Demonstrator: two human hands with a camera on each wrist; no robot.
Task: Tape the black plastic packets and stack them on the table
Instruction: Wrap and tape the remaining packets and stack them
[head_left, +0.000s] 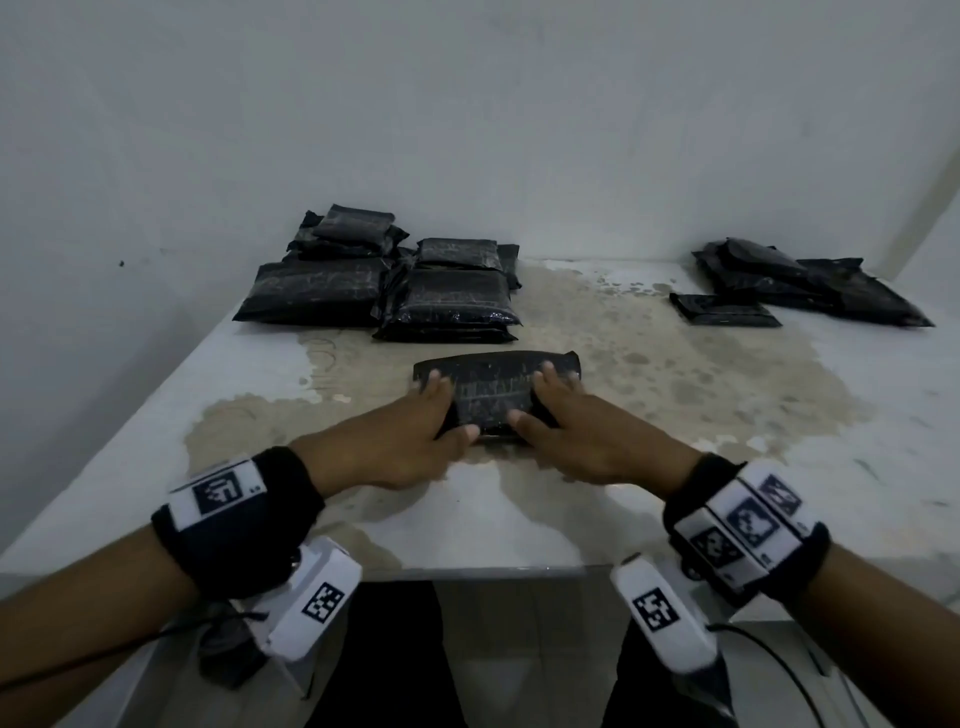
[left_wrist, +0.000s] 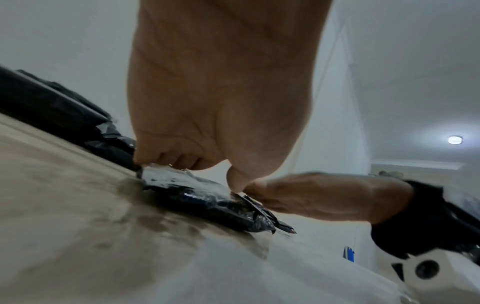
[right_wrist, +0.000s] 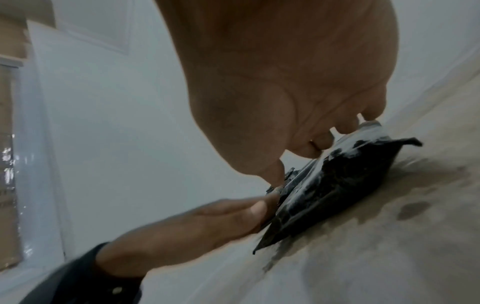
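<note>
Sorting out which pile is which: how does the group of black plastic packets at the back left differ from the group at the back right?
The back-left group of black plastic packets is larger and stacked in layers, lying fairly flat and squared. The back-right group of black plastic packets is smaller and lies loosely overlapped and tilted, one thin packet lying flat in front. Both rest on the stained white table near the wall, and neither is touched by a hand.
</note>
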